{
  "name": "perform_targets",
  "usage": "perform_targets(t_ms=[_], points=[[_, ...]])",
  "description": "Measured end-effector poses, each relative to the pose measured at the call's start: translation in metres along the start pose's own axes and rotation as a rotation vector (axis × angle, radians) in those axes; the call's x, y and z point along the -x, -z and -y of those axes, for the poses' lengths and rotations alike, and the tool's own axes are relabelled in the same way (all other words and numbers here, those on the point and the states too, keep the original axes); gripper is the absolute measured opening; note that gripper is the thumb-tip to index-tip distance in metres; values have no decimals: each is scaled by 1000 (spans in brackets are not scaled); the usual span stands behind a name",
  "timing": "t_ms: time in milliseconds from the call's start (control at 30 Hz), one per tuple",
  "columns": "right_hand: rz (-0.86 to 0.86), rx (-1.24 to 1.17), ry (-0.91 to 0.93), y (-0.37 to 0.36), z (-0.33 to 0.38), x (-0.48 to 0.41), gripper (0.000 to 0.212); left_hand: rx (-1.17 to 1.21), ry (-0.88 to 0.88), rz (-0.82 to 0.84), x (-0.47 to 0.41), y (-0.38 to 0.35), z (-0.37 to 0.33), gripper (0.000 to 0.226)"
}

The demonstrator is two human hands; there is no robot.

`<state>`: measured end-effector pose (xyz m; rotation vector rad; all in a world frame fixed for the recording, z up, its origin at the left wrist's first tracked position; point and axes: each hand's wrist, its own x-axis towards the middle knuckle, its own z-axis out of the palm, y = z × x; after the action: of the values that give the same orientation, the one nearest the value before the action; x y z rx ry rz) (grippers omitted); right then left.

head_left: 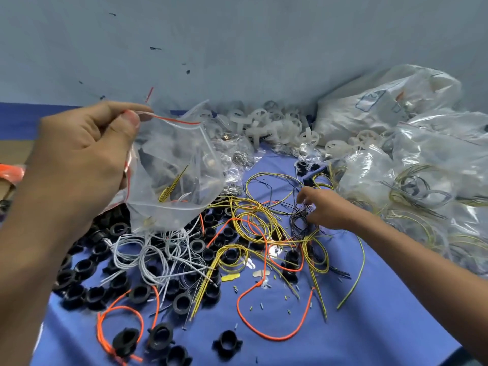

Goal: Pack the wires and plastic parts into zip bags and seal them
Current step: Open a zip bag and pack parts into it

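My left hand point(87, 154) holds a clear zip bag point(179, 180) with a red seal line up by its open mouth, above the table. A yellow wire lies inside the bag. My right hand point(322, 207) is down in the tangle at mid-table, its fingers closed around thin black wires point(301, 220). Yellow wires point(258, 217), orange wires point(264, 331) and white wires point(148, 254) are spread over the blue cloth point(369, 326). Black plastic rings point(161, 335) lie scattered at the left and front.
White plastic wheel parts point(266, 122) are heaped at the back by the grey wall. Filled clear bags point(422, 159), some with coiled wires, are piled at the right. A cardboard box edge point(10, 154) shows at far left.
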<state>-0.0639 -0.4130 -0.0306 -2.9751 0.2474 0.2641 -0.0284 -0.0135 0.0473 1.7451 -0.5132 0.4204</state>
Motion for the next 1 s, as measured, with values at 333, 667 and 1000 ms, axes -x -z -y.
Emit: perform_targets(t_ms=[333,667,1000], points=[[-337,-904,-2,72,-14,37,33,7,-40,-46,5,-7,-6,24],[-461,-1328,477,133,77,109,35,-15,-10,-46,13,-14,-20,21],[240,-1530,626,118,186,110,27,49,30,31,13,-26,-24,14]])
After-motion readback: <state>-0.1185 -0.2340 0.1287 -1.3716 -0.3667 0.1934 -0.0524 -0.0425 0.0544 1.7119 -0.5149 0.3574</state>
